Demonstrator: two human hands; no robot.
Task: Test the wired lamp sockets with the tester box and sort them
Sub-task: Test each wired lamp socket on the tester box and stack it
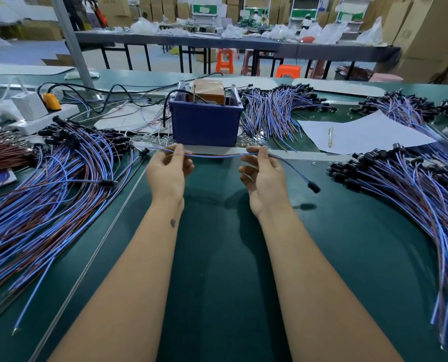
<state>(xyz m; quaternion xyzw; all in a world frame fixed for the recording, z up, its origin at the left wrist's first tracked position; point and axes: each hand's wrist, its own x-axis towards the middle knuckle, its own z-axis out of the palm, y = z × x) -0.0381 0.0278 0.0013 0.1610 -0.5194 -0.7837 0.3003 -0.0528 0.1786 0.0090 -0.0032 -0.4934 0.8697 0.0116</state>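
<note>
Bare green mat (217,257) between flanking wire piles (48,194), blue bin (204,124) ahead

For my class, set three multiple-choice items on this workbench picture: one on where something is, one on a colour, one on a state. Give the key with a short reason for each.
1. Where does the pen lie?
A. on the white paper sheet
B. inside the blue bin
C. on the power strip

2. What colour is the bin behind the hands?
A. orange
B. blue
C. white

3. How is the wired socket being held?
A. lying flat on the table
B. its wire stretched between both hands, socket hanging free
C. plugged into the bin

Key: 1 A, the pen rests on the paper sheet. 2 B, its walls are dark blue. 3 B, the left hand and right hand pinch the wire; the socket dangles beyond the right hand.
</note>
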